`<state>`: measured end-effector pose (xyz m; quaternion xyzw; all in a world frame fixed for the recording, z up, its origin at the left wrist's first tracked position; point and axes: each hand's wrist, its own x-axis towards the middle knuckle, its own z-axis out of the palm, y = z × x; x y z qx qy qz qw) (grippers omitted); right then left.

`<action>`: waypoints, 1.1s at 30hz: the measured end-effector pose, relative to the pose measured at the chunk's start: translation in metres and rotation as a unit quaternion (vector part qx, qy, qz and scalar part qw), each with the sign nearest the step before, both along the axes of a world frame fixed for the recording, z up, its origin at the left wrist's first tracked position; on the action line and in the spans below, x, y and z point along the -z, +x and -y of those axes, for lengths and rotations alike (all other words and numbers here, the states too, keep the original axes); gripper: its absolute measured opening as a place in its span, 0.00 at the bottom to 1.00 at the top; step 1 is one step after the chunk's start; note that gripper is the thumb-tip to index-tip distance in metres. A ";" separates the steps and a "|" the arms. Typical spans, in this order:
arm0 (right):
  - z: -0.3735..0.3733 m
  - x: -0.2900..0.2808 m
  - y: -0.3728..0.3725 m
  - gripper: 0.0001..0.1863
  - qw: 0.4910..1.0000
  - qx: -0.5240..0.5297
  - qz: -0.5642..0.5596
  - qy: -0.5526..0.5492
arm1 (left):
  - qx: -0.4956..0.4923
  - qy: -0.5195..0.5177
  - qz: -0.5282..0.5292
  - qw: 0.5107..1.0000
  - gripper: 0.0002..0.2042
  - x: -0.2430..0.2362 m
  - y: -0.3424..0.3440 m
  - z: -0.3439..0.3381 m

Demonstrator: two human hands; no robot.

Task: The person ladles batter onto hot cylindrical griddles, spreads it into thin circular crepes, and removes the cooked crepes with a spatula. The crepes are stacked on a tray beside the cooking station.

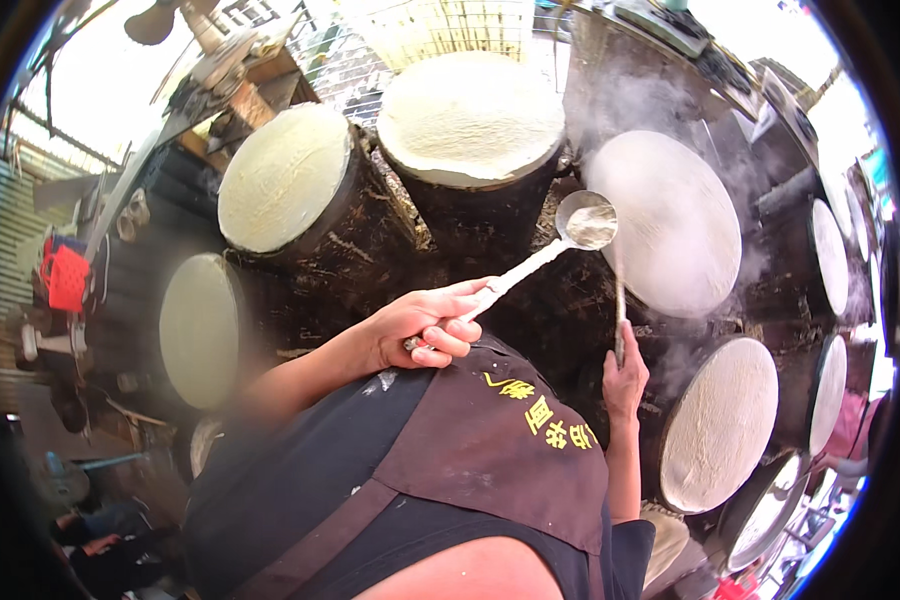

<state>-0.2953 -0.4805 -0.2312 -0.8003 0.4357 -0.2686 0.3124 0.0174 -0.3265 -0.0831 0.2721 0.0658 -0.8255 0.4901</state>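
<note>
My left hand (432,325) is closed around the pale-coated handle of a ladle (530,267). The round metal bowl points up and away to the right, with some whitish stuff in it. On the right, my right hand (626,380) grips a thin, long-handled tool (620,300). Its far end meets the left edge of a steaming round drum top (675,225) covered by a white layer; steam and the ladle make the kind of tool hard to tell. Beyond the ladle stands a dark drum with a cream-coloured round top (470,115).
More drums with pale tops curve around me: one at the far left (288,180), one at the left (202,330), one at the near right (722,425). Several others stand farther right. Steam drifts at the upper right. A red plastic basket (65,276) hangs at the left.
</note>
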 end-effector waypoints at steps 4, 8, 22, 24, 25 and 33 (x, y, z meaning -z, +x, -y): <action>-0.011 0.005 -0.002 0.30 0.987 0.155 0.010 -0.030 | -0.025 0.006 -0.010 1.000 0.20 -0.003 0.011 -0.027; -0.045 -0.016 0.030 0.30 0.998 0.050 0.017 0.030 | -0.048 0.007 -0.014 0.999 0.21 -0.003 0.026 -0.057; -0.041 -0.054 0.224 0.24 0.856 -0.108 0.227 0.452 | -0.158 -0.009 0.067 0.985 0.24 -0.009 0.076 -0.201; -0.029 -0.036 0.244 0.22 0.823 -0.097 0.264 0.493 | -0.168 0.002 0.087 0.982 0.25 -0.012 0.080 -0.216; -0.017 -0.019 0.251 0.22 0.796 -0.095 0.280 0.529 | -0.168 0.007 0.093 0.981 0.25 -0.013 0.081 -0.223; 0.017 0.011 0.279 0.22 0.776 -0.055 0.270 0.567 | -0.195 0.020 0.114 0.974 0.24 -0.020 0.083 -0.254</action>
